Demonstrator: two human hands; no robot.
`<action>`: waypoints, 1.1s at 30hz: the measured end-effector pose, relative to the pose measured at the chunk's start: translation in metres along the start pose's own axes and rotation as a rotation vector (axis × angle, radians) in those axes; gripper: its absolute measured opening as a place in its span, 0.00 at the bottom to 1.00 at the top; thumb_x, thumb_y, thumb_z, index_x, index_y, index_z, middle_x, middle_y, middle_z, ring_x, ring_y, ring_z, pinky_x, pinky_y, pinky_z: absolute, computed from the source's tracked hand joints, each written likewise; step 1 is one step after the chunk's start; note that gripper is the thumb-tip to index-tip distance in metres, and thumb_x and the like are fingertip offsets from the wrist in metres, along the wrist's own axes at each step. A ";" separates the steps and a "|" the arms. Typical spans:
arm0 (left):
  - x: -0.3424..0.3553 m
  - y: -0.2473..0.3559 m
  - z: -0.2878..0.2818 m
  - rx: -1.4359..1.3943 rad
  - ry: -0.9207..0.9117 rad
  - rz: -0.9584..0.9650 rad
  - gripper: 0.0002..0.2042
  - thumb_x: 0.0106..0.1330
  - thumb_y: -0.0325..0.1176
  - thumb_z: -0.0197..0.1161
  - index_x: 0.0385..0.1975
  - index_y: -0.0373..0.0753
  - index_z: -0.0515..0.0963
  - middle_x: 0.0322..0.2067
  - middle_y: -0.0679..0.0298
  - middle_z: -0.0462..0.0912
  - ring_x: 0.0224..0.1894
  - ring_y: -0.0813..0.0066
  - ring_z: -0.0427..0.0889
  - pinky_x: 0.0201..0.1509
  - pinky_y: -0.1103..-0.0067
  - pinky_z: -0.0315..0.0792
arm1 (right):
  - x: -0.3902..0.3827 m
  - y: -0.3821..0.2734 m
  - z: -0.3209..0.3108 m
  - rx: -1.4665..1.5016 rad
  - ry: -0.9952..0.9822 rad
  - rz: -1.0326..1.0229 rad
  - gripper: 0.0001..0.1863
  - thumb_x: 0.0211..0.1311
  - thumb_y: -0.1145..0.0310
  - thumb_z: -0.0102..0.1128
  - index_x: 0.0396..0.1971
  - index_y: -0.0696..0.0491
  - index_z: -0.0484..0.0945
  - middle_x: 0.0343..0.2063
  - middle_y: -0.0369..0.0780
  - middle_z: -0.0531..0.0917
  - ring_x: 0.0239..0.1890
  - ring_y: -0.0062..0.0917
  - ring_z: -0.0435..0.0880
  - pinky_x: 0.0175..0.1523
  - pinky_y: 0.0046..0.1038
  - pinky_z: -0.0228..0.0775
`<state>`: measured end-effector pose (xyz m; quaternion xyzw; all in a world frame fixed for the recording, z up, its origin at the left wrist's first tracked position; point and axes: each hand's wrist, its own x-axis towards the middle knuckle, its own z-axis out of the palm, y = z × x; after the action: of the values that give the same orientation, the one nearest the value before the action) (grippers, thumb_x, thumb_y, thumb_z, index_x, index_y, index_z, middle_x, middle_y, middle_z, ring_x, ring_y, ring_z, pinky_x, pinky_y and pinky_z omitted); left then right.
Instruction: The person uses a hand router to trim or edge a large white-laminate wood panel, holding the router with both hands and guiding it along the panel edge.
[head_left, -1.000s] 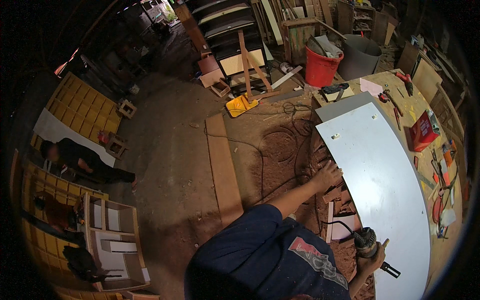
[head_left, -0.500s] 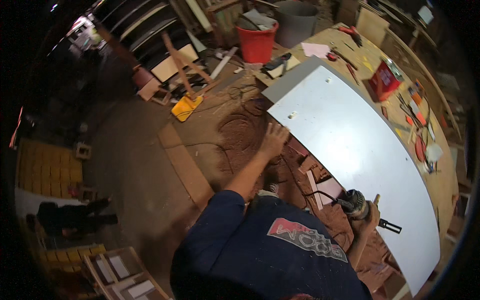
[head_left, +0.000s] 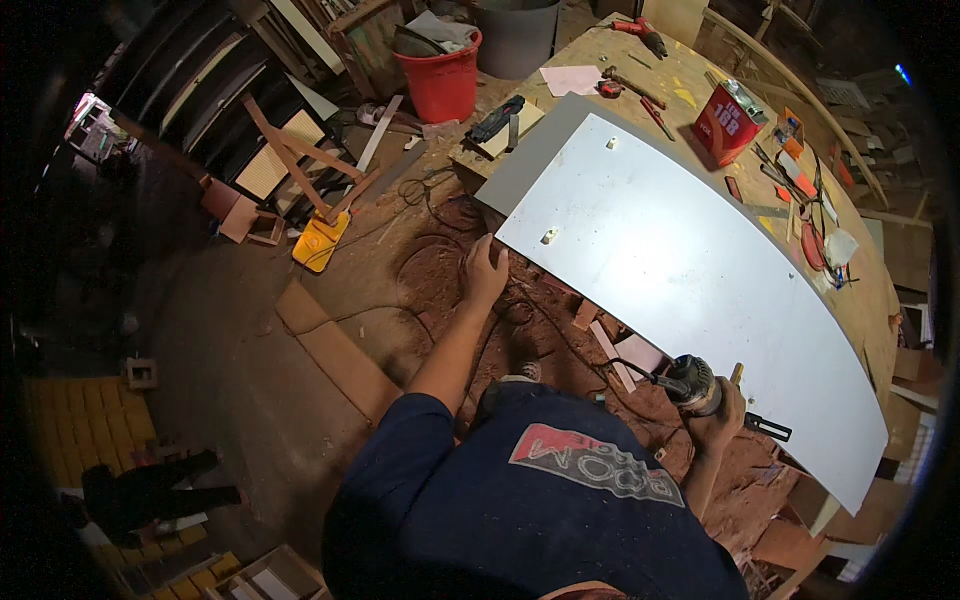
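Note:
A white curved panel [head_left: 650,240] lies on the workbench, with a grey panel [head_left: 535,150] showing beneath its far left end. By the panel's near-left corner is my left hand [head_left: 484,275], its fingers apart at the edge and holding nothing. My right hand [head_left: 722,415] is wrapped round a corded trim router [head_left: 692,385]. The router sits at the panel's near edge, and its slotted black guide bar [head_left: 768,428] sticks out to the right. My fingers partly hide the router's body, and its bit cannot be seen.
A red can [head_left: 728,125], a red heat gun [head_left: 640,35] and hand tools lie on the wooden workbench [head_left: 590,65]. A red bucket [head_left: 440,80] stands beyond. Brown sawdust, cords and offcuts cover the floor nearby. A person [head_left: 150,490] is at the far lower left.
The view has shifted, moving most things left and up. My left hand has slid along the panel's edge toward the left corner. The router stays in my right hand at the near edge.

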<state>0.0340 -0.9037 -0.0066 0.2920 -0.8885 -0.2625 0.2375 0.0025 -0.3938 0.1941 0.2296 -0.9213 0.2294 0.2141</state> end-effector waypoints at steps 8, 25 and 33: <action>0.031 0.003 0.028 -0.911 -0.042 -0.732 0.18 0.75 0.41 0.69 0.56 0.36 0.81 0.45 0.61 0.86 0.37 0.71 0.82 0.42 0.72 0.79 | 0.020 -0.022 0.010 -0.025 -0.023 -0.084 0.34 0.39 0.48 0.86 0.44 0.53 0.83 0.38 0.44 0.87 0.43 0.44 0.86 0.52 0.43 0.77; 0.042 0.035 0.060 -0.855 0.315 -0.840 0.16 0.75 0.35 0.69 0.53 0.28 0.78 0.49 0.55 0.85 0.47 0.67 0.82 0.52 0.69 0.79 | 0.090 0.099 0.036 0.074 0.035 -0.153 0.34 0.35 0.47 0.86 0.42 0.52 0.83 0.37 0.43 0.86 0.42 0.44 0.85 0.50 0.43 0.77; -0.034 0.068 0.107 -0.970 0.270 -0.867 0.14 0.68 0.40 0.76 0.31 0.41 0.77 0.27 0.66 0.77 0.20 0.77 0.73 0.21 0.77 0.69 | 0.116 0.151 0.106 0.254 0.075 -0.305 0.36 0.36 0.51 0.85 0.46 0.53 0.81 0.38 0.43 0.86 0.42 0.45 0.85 0.51 0.45 0.77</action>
<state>-0.0302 -0.8001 -0.0546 0.5133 -0.4341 -0.6657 0.3240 -0.2002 -0.3673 0.1181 0.3828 -0.8311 0.3169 0.2497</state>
